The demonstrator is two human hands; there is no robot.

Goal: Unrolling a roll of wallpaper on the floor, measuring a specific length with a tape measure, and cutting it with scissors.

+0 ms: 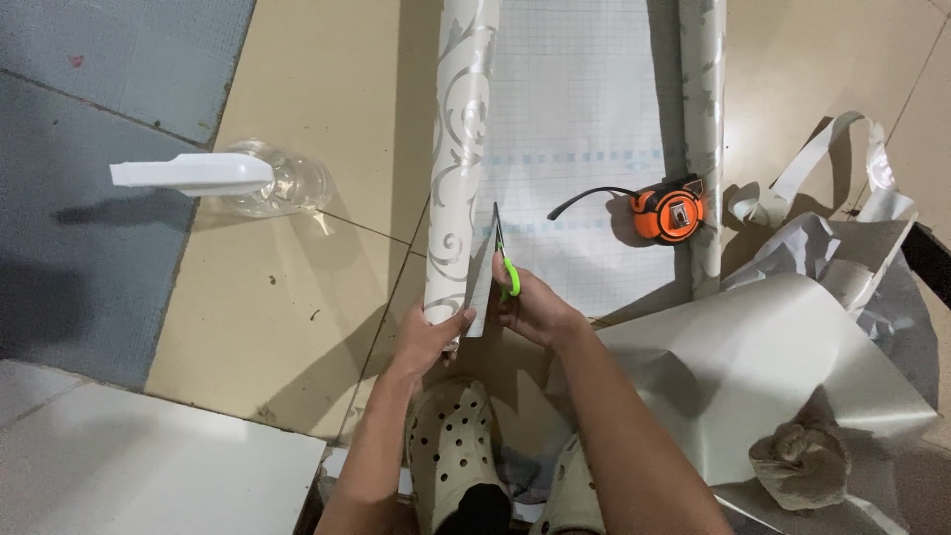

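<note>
At the upper left of the frame a clear plastic spray bottle [267, 183] with a white trigger head lies on the beige floor tiles [287, 297]. Right of it, at centre, a sheet of patterned wallpaper [584, 149] is spread face down, its gridded backing up, with both long edges curled into rolls. The left hand [428, 340] is closed around the near end of the left-hand roll [461, 149], fingers wrapped over the curl. Just beside it, the right hand [535, 307] is clamped on green-handled scissors [502, 253], blades pointing up the sheet at its near edge. The paper looks light, thin and springy, apt to curl back and to crease or tear if pulled, so it is best held close to the cut line, flat and taut. Further right, an orange tape measure [670, 210] rests on the backing against the right roll. At lower right lie loose offcuts [773, 357] and a crumpled rag [800, 461].
</note>
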